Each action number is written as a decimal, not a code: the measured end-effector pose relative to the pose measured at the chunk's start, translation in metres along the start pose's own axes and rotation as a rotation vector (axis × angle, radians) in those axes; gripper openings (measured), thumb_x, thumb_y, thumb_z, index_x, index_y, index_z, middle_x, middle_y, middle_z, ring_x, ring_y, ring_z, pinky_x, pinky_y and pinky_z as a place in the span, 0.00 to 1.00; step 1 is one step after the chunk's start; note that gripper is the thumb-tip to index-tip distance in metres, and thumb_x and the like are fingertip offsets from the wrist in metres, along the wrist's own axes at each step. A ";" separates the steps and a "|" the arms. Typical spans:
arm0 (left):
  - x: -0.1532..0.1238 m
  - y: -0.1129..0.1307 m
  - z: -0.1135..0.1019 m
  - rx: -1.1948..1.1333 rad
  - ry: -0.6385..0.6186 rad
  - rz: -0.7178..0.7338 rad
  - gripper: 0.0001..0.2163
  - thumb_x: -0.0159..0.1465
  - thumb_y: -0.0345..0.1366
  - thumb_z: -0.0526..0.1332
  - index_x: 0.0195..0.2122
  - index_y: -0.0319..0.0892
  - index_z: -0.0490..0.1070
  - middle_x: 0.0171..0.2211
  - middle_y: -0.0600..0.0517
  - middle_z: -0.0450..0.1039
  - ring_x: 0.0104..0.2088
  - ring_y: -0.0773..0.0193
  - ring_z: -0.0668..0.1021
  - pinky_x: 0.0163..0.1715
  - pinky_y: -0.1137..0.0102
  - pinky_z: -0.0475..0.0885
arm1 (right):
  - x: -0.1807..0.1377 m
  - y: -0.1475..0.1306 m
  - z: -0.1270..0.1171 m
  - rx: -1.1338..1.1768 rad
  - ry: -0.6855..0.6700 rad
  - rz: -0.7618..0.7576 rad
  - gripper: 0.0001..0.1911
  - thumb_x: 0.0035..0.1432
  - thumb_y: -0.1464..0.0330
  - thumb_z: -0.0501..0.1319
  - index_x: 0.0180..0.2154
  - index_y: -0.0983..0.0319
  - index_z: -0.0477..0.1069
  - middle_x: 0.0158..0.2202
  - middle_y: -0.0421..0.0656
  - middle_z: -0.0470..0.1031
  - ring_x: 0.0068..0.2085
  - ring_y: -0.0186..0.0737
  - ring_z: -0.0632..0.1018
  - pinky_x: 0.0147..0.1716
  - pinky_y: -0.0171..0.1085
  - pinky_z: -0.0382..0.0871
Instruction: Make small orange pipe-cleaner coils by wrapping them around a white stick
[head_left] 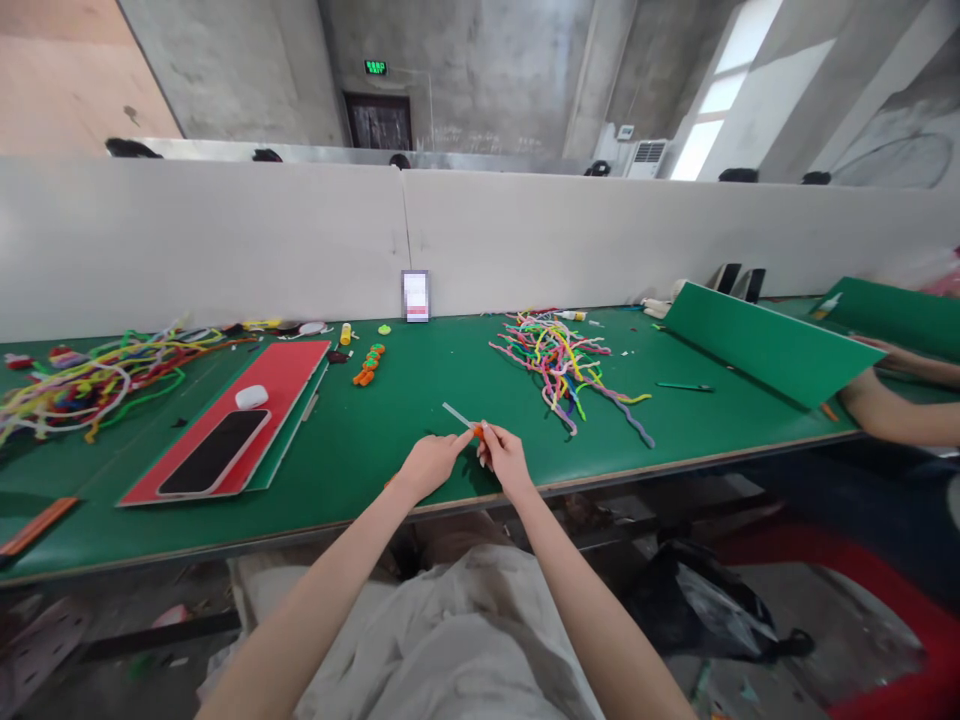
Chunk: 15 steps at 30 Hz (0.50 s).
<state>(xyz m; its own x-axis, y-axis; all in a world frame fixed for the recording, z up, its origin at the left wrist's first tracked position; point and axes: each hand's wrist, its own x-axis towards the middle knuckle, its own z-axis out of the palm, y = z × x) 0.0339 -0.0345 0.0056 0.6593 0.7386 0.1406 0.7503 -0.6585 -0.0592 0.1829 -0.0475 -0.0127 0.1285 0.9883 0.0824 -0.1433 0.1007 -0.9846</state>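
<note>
My left hand (433, 465) and my right hand (504, 460) meet near the table's front edge, fingertips together. My right hand pinches a small fuzzy orange piece (478, 431), probably bent pipe cleaner. From the same spot a narrow translucent strip (456, 413) sticks out up and to the left, and the left fingers are closed at its lower end. How strip and orange piece join is hidden by the fingers. Farther back on the left lies an orange and green twisted pipe-cleaner figure (369, 365). Another orange bit (390, 481) shows partly behind my left wrist.
Loose coloured pipe cleaners (559, 360) lie right of centre, with another heap (97, 380) far left. A phone (215, 453) and white case (251, 397) rest on a red board (289, 365). A lit phone (415, 296) leans on the partition. A co-worker's arm (900, 405) is at right.
</note>
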 end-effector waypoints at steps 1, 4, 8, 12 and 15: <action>0.000 -0.003 0.000 0.017 -0.004 0.016 0.21 0.61 0.26 0.47 0.56 0.43 0.55 0.31 0.50 0.71 0.30 0.64 0.74 0.32 0.71 0.67 | 0.000 0.000 0.000 0.007 -0.005 0.007 0.23 0.50 0.53 0.56 0.34 0.67 0.72 0.15 0.35 0.63 0.13 0.27 0.62 0.11 0.29 0.51; 0.000 -0.012 0.000 0.048 -0.010 0.048 0.21 0.61 0.27 0.47 0.57 0.44 0.55 0.29 0.50 0.70 0.29 0.63 0.74 0.31 0.71 0.67 | -0.001 -0.003 0.000 0.040 -0.032 0.027 0.22 0.49 0.53 0.56 0.34 0.66 0.72 0.15 0.35 0.63 0.13 0.27 0.61 0.11 0.29 0.49; 0.005 -0.018 0.000 0.000 -0.021 0.035 0.21 0.62 0.27 0.47 0.56 0.47 0.56 0.29 0.51 0.69 0.30 0.64 0.74 0.33 0.72 0.66 | -0.002 -0.005 -0.002 0.106 -0.057 0.043 0.21 0.48 0.53 0.58 0.33 0.66 0.70 0.15 0.35 0.62 0.14 0.26 0.60 0.12 0.29 0.47; 0.012 -0.014 0.001 -0.117 -0.013 -0.026 0.21 0.62 0.27 0.47 0.56 0.47 0.57 0.31 0.50 0.70 0.31 0.63 0.74 0.34 0.70 0.66 | -0.001 -0.005 -0.005 0.174 -0.079 0.051 0.20 0.48 0.54 0.59 0.33 0.65 0.69 0.16 0.34 0.60 0.15 0.26 0.59 0.13 0.28 0.46; 0.017 -0.008 0.003 -0.180 0.003 -0.075 0.20 0.62 0.28 0.45 0.55 0.45 0.59 0.33 0.48 0.70 0.32 0.62 0.74 0.34 0.70 0.66 | 0.000 -0.004 -0.009 0.207 -0.104 0.051 0.19 0.48 0.55 0.59 0.33 0.65 0.69 0.16 0.34 0.60 0.15 0.25 0.58 0.13 0.29 0.45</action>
<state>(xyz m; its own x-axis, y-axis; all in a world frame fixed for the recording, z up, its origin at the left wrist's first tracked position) 0.0398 -0.0161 0.0054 0.6015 0.7864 0.1406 0.7763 -0.6169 0.1295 0.1918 -0.0494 -0.0099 0.0153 0.9981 0.0591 -0.3462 0.0608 -0.9362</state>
